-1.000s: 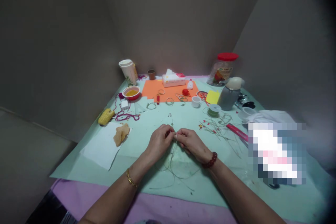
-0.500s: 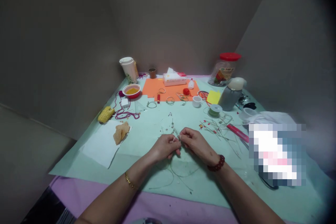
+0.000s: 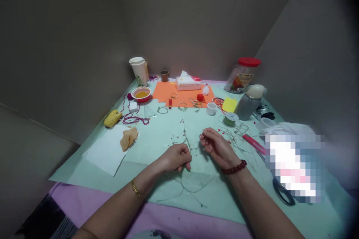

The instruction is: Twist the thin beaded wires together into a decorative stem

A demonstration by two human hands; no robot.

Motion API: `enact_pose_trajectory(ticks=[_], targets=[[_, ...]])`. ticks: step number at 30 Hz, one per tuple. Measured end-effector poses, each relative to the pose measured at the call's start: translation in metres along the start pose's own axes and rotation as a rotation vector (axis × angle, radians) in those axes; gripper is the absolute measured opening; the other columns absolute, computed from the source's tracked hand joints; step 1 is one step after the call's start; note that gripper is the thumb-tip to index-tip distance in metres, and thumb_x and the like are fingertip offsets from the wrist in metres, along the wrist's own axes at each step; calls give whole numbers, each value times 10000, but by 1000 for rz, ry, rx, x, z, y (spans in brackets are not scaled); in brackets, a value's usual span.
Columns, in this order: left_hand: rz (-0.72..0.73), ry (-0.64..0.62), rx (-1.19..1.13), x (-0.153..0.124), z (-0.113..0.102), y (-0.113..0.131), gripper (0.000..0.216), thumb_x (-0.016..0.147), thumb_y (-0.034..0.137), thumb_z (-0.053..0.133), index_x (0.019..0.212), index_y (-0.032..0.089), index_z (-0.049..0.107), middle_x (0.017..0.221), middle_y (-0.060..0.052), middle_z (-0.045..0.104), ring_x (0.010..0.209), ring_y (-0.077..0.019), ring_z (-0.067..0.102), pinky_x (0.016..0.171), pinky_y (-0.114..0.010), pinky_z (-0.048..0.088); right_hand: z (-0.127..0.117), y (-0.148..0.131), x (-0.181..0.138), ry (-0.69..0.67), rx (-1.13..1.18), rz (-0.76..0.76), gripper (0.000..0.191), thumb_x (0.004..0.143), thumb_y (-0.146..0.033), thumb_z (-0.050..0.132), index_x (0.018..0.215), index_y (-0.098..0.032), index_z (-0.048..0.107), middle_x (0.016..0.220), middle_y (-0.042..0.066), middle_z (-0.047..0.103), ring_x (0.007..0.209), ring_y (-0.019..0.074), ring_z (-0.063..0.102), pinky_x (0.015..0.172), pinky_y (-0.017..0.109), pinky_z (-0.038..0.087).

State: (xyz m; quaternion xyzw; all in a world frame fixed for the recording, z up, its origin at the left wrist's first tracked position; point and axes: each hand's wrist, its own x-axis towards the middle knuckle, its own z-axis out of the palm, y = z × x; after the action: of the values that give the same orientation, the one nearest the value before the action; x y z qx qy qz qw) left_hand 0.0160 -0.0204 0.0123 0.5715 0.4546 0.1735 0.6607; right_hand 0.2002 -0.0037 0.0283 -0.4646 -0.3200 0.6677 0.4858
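Note:
My left hand [image 3: 177,157] is closed in a pinch above the mat, holding thin green cord [image 3: 182,183] whose long ends trail down toward the near edge. Farther right and a little higher, my right hand [image 3: 217,147] pinches a thin strand at its fingertips; its exact end is too fine to make out. Between and just beyond the hands, small beads or bits [image 3: 184,133] lie scattered. To the right of my right hand spreads a tangle of cut green cords with red bits [image 3: 238,140], near a spool of green cord [image 3: 230,119].
A pink-red tool [image 3: 254,143] and black-handled scissors [image 3: 284,192] lie at right. A grey bottle [image 3: 248,104] and a red-lidded jar [image 3: 239,78] stand behind. Left are white paper [image 3: 102,155] with brown pieces [image 3: 129,139], yellow corn [image 3: 112,118] and a red bowl [image 3: 141,99].
My right hand has moved away from my left, rightward and slightly up, and turned so its palm side shows more. My left hand stays nearly in place, keeping its pinch.

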Motion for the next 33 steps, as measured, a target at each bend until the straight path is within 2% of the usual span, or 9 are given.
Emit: enact_pose_trajectory(ticks=[4, 9, 16, 22, 25, 29, 31, 33], targets=[[-15, -4, 27, -1, 0, 1, 111, 707, 253, 532, 715, 183, 447, 577, 16, 629, 335, -41, 381, 345, -167, 239, 2, -4, 19, 28, 34, -3, 244, 690, -278, 677, 723, -205, 447, 586, -72, 463, 420, 34, 324, 353, 153, 225], [-7, 28, 81, -2, 1, 0, 61, 683, 209, 500, 678, 188, 442, 508, 31, 576, 348, -58, 424, 353, -161, 269, 3, -21, 51, 152, -83, -106, 207, 712, -241, 618, 714, -211, 412, 551, -79, 415, 394, 27, 267, 331, 140, 192], [0, 8, 119, -2, -2, -4, 43, 677, 193, 485, 668, 188, 443, 493, 40, 549, 353, -68, 450, 364, -165, 294, 11, -30, 96, 245, -186, -164, 193, 704, -154, 587, 687, -218, 405, 494, -92, 401, 364, 33, 284, 321, 147, 270], [6, -32, 127, -1, -4, -4, 36, 682, 198, 484, 684, 185, 450, 501, 34, 548, 363, -74, 469, 372, -164, 310, 23, -30, 112, 326, -234, -249, 183, 719, -180, 584, 680, -220, 410, 484, -98, 392, 356, 35, 310, 321, 155, 331], [5, -28, 133, -2, -4, -3, 26, 674, 193, 473, 683, 186, 449, 502, 34, 549, 369, -76, 475, 376, -165, 319, 26, -31, 104, 329, -258, -283, 195, 715, -212, 603, 672, -217, 412, 484, -98, 392, 363, 34, 321, 335, 155, 360], [-22, -14, 151, -2, -3, -3, 42, 643, 185, 465, 684, 183, 459, 508, 37, 554, 374, -72, 479, 382, -162, 328, 12, -29, 65, 300, -314, -335, 186, 714, -303, 624, 702, -209, 464, 505, -93, 427, 370, 40, 339, 354, 169, 369], [-27, -7, 151, -2, -2, -2, 47, 636, 188, 466, 683, 184, 459, 505, 41, 552, 372, -73, 476, 378, -164, 329, -4, -28, 39, 331, -443, -323, 203, 728, -364, 603, 714, -209, 473, 523, -81, 455, 369, 55, 364, 360, 190, 350], [-21, 1, 149, -2, -2, -3, 45, 637, 192, 464, 682, 186, 459, 507, 43, 550, 373, -74, 474, 372, -164, 324, -23, -28, 15, 359, -664, -216, 211, 734, -395, 577, 713, -198, 503, 586, -34, 539, 403, 82, 407, 399, 230, 369]])
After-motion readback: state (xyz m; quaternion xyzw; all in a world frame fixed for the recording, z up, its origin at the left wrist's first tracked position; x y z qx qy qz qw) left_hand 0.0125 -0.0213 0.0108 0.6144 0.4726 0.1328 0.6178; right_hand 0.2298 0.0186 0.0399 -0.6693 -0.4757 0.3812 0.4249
